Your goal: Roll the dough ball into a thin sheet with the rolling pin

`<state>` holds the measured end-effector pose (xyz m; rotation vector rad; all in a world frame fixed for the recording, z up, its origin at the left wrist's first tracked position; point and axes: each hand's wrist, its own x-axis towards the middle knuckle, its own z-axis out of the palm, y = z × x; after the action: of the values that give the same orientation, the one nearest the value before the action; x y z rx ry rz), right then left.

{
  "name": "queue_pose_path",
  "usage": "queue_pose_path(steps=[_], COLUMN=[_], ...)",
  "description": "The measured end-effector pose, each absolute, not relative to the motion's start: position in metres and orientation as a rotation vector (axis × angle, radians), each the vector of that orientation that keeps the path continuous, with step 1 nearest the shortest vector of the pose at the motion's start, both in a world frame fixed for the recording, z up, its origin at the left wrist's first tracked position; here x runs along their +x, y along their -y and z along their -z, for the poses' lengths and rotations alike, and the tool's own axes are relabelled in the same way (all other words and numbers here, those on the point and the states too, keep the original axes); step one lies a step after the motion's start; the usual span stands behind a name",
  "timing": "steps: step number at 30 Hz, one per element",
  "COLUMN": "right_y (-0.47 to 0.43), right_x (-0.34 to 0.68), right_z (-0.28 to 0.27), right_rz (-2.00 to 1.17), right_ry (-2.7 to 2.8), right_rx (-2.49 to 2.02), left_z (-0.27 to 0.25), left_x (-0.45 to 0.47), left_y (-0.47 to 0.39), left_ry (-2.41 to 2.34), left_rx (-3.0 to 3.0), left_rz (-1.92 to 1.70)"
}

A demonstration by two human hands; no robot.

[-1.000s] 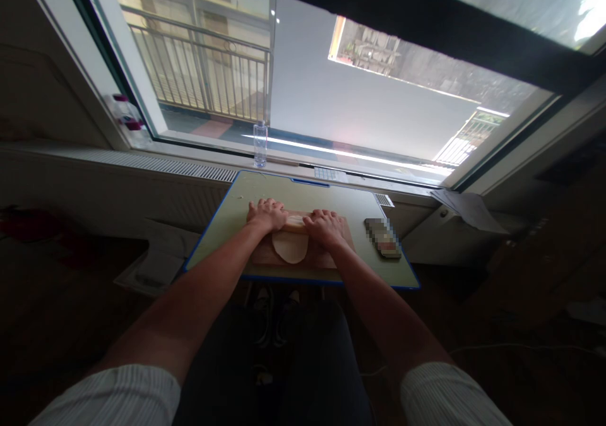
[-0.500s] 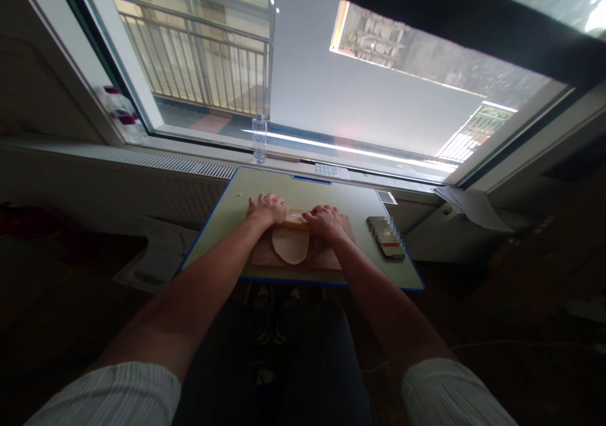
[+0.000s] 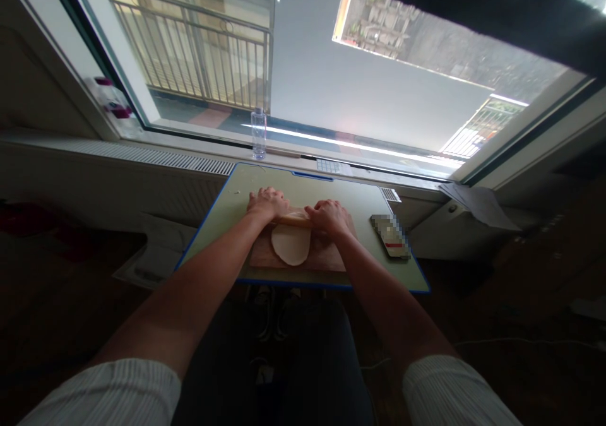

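Observation:
A wooden rolling pin (image 3: 297, 222) lies crosswise over a flat, pale sheet of dough (image 3: 290, 247). My left hand (image 3: 267, 203) is closed over the pin's left end, knuckles up. Around the right end my right hand (image 3: 331, 216) is wrapped in the same way. Most of the dough shows on the near side of the pin, rounded at its lower edge; a narrow strip shows beyond it. Beneath the dough is a reddish-brown wooden board (image 3: 265, 259), partly covered by my hands and forearms.
The board rests on a small pale green table (image 3: 222, 224) with a blue rim. A phone-like blurred object (image 3: 390, 236) lies at its right. A clear bottle (image 3: 258, 134) stands on the windowsill behind, and another bottle (image 3: 113, 101) is at the left. Papers (image 3: 478, 205) hang at the right.
Both hands and the rolling pin have moved slightly away from me across the dough, so a little more of its near part shows. The camera view has shifted slightly.

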<state>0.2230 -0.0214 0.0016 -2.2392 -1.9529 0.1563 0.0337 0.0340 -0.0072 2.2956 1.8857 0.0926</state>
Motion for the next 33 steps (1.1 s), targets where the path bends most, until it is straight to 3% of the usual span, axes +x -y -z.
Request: queue_pose_path(steps=[33], right_y=[-0.036], right_x=[0.237], right_z=[0.010], right_rz=[-0.132], right_ry=[1.910], right_rx=[-2.228], left_z=[0.014], left_x=[0.047], left_y=[-0.088], left_ry=[-1.944], left_rx=[2.314], left_rz=[-0.165])
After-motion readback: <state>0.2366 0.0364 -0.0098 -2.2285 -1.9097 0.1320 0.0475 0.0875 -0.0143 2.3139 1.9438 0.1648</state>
